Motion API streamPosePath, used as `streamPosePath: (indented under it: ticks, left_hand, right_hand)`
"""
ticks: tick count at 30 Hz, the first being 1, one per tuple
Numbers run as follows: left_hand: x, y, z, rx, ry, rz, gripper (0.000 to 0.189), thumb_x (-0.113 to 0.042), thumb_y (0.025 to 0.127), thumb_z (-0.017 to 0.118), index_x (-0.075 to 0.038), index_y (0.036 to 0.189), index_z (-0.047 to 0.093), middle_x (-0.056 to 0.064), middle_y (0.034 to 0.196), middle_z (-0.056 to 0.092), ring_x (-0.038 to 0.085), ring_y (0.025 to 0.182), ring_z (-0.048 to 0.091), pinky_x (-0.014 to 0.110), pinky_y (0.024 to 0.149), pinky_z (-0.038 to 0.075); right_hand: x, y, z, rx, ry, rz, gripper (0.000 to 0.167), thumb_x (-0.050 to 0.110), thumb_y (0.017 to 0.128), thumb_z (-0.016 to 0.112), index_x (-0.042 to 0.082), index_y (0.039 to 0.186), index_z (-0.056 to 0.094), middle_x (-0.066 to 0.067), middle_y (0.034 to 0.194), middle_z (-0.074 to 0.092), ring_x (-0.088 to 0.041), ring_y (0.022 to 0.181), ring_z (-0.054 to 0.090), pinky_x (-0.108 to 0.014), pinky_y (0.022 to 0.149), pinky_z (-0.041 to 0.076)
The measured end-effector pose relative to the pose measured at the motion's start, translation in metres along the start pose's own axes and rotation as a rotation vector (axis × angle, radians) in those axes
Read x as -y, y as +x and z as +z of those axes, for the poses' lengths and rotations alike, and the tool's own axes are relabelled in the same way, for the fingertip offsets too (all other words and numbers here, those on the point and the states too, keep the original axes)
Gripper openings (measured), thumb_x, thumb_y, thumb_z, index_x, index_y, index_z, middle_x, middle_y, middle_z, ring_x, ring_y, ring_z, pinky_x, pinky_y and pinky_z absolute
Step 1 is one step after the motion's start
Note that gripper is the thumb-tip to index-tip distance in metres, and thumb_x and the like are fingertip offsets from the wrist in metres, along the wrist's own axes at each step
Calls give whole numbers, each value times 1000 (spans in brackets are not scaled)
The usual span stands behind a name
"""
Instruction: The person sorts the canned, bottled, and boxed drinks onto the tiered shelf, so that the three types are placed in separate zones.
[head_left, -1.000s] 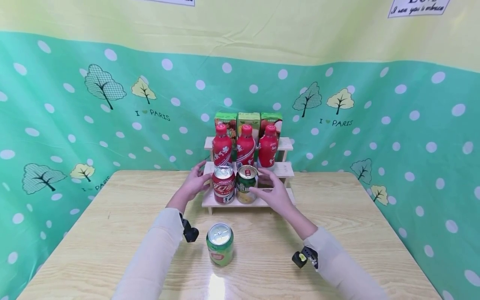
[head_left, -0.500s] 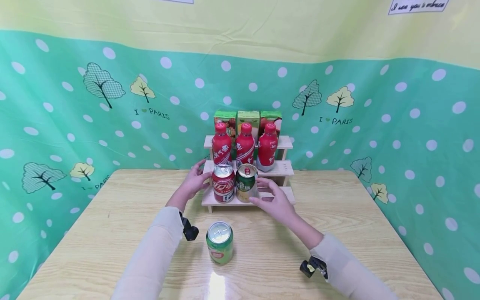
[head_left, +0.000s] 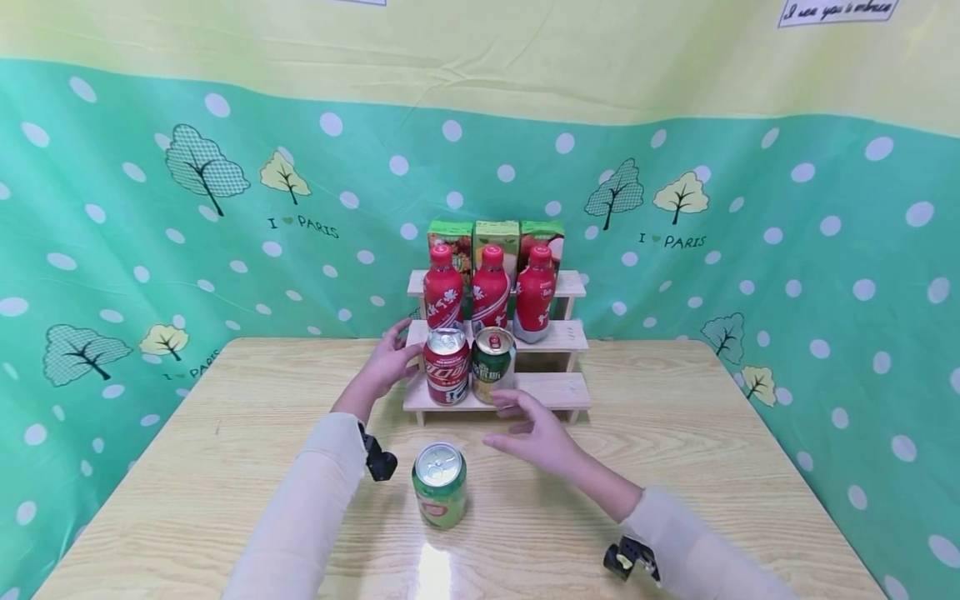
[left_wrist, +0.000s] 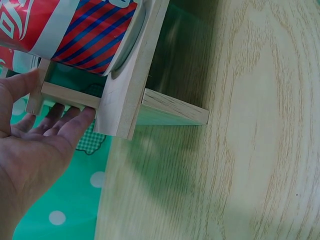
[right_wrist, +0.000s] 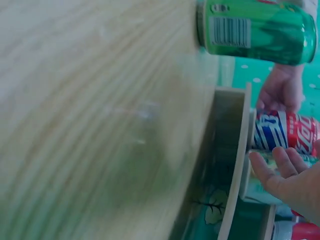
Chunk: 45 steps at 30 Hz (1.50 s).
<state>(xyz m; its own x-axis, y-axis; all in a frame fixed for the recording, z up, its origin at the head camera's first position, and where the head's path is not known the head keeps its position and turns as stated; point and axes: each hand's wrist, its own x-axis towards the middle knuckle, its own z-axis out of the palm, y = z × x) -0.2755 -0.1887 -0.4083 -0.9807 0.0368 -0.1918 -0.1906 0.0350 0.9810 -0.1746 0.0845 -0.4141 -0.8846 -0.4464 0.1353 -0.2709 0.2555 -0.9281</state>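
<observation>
My left hand [head_left: 386, 367] holds the left side of a tiered wooden display rack [head_left: 553, 387]; in the left wrist view its thumb and fingers lie around the side frame [left_wrist: 70, 94]. A red cola can [head_left: 447, 371] and a green-and-gold drink can [head_left: 491, 367] stand upright side by side on the lowest tier. With fingers spread and nothing held, my right hand [head_left: 543, 437] hovers in front of the rack, just right of and below the green-and-gold can. A light green drink can [head_left: 440, 500] stands upright on the table, nearer me.
Three red bottles [head_left: 491, 292] stand on the middle tier. Behind them, three juice cartons [head_left: 497, 239] fill the top tier. The wooden table [head_left: 675, 417] ends at a green dotted cloth backdrop [head_left: 300, 275].
My right hand has left the green-and-gold can and come down toward me. The rightmost red bottle sits slightly lower and more forward than a second ago. My left hand stays at the rack.
</observation>
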Motion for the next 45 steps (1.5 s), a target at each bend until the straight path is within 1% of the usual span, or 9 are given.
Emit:
streamPosePath:
  ticks: [6,12,15,19,24,26,33,40,45]
  left_hand:
    - [0,0,0,3,-6,-1,71,-5,95,47,-20,152,7,20,156,11,39,138,28,51,109,37]
    - [0,0,0,5,-7,-2,71,-5,95,47,-20,152,6,21,156,9,39,138,28,52,109,36]
    - [1,1,-1,1,-5,-3,72,-5,95,47,-20,152,7,21,156,10,38,138,28,51,109,36]
    - [2,1,-1,4,-7,-4,72,-5,95,48,-20,152,7,21,156,10,38,139,28,51,110,36]
    - [2,1,-1,4,-17,-4,72,-5,95,48,-20,152,7,21,155,12,37,138,29,52,110,35]
    - [2,1,0,7,-18,-1,72,-5,95,47,-21,152,6,21,155,11,38,139,28,52,110,35]
    - [0,-1,0,10,1,0,72,-7,95,47,-20,152,5,21,156,11,38,138,28,51,110,36]
    - [-2,-1,1,2,18,3,72,-7,95,48,-20,152,6,21,156,10,38,139,28,50,109,38]
    - [-1,-1,0,4,11,1,72,-6,95,47,-20,152,6,21,156,9,38,139,27,51,109,37]
  right_hand:
    - [-3,-8,12,94,7,3,60,22,77,77,15,130,51,-9,127,55,-31,117,53,-48,96,49]
    - [-6,-12,23,204,26,-29,65,24,77,77,13,133,47,-7,132,53,-34,118,52,-50,96,49]
    - [-9,-14,28,256,23,-36,68,26,78,76,13,136,44,-7,135,50,-33,119,51,-49,96,49]
    - [-11,-15,36,289,19,-53,69,26,78,76,16,137,42,-5,136,50,-28,118,52,-46,95,50]
    - [-10,-18,44,302,39,-62,70,23,77,77,26,137,41,3,134,51,-26,117,52,-43,93,51]
    - [-9,-19,47,305,43,-56,72,24,77,78,27,138,39,4,134,50,-24,117,52,-41,93,52]
    - [-9,-21,60,271,39,-41,82,29,73,80,28,141,34,5,136,47,-15,115,51,-28,90,52]
    - [-8,-24,74,230,82,-53,91,27,70,83,29,142,29,2,135,47,-14,116,52,-23,90,52]
    - [-5,-24,81,181,98,-24,88,24,69,83,30,141,31,2,132,50,-14,117,53,-21,90,50]
